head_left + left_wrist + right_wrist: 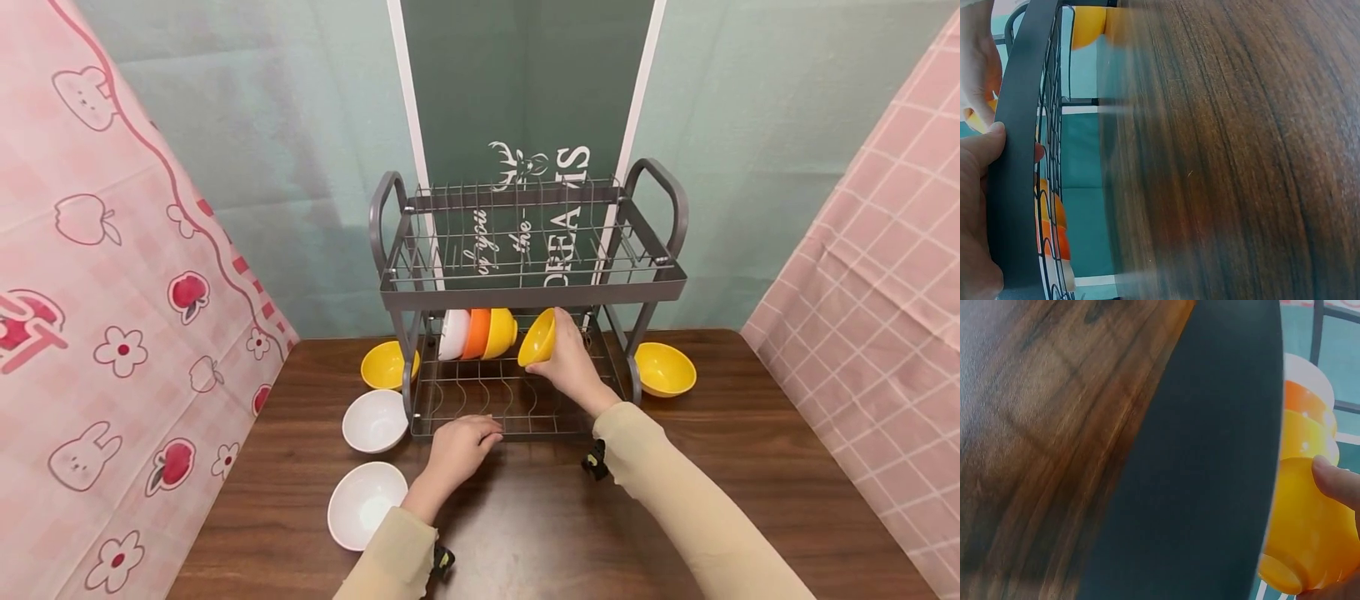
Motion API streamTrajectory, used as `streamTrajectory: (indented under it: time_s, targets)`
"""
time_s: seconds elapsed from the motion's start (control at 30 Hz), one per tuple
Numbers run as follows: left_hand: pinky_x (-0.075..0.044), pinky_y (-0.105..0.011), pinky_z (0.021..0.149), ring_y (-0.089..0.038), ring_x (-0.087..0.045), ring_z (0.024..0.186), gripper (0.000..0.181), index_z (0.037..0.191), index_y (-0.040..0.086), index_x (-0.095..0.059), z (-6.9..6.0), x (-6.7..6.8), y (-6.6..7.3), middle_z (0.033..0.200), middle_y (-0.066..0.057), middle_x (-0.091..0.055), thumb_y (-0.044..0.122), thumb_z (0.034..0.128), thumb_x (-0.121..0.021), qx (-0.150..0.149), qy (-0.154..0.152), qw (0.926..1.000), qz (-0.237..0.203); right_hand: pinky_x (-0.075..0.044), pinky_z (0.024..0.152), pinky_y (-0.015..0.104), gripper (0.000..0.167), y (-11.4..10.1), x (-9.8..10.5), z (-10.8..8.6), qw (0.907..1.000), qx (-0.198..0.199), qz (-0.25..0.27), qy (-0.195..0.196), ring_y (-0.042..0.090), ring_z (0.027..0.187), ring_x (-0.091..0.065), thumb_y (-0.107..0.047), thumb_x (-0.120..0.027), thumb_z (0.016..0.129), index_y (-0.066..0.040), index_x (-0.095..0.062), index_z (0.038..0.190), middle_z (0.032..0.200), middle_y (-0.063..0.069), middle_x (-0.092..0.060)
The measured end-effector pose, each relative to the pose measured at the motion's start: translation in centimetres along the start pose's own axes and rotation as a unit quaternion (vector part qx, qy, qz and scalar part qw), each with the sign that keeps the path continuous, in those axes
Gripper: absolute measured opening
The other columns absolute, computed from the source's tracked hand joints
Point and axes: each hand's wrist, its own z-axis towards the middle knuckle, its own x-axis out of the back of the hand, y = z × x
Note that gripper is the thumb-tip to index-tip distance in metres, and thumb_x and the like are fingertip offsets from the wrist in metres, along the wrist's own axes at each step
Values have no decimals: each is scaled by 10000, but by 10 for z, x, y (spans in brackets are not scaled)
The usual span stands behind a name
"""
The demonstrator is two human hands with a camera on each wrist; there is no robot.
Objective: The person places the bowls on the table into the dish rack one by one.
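Note:
My right hand holds a yellow bowl on its side over the lower shelf of a dark two-tier dish rack. In the right wrist view the thumb presses on this bowl. Left of it, a yellow bowl, an orange bowl and a white bowl stand nested on edge in the lower shelf. My left hand grips the lower shelf's front rail, its thumb on the near face and a fingertip showing behind.
On the wooden table, left of the rack, lie a yellow bowl, a white bowl and a nearer white bowl. Another yellow bowl lies to the right. The rack's upper shelf overhangs the right hand's work. Curtains surround the table.

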Motion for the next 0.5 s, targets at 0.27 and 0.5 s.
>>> streamTrajectory:
  time_s: [0.27, 0.5]
  targets:
    - [-519, -267, 782, -39, -633, 1018, 129, 879, 281, -729, 1, 0, 1, 997, 122, -707, 346, 852, -621, 0, 16, 10000, -6, -352, 1048, 509, 1101, 4, -7, 14, 9997, -5, -180, -189, 375, 1267, -326, -145, -837, 645, -16, -104, 1456, 1458, 215, -228]
    - [-519, -263, 778, -47, -637, 1010, 116, 852, 273, -726, 1, 0, 1, 985, 104, -713, 332, 852, -626, -30, 56, 10000, 8, -400, 1003, 482, 1099, 6, -11, 24, 9996, 94, -158, -215, 330, 1186, -378, -141, -849, 629, -68, -131, 1458, 1349, 179, -336]
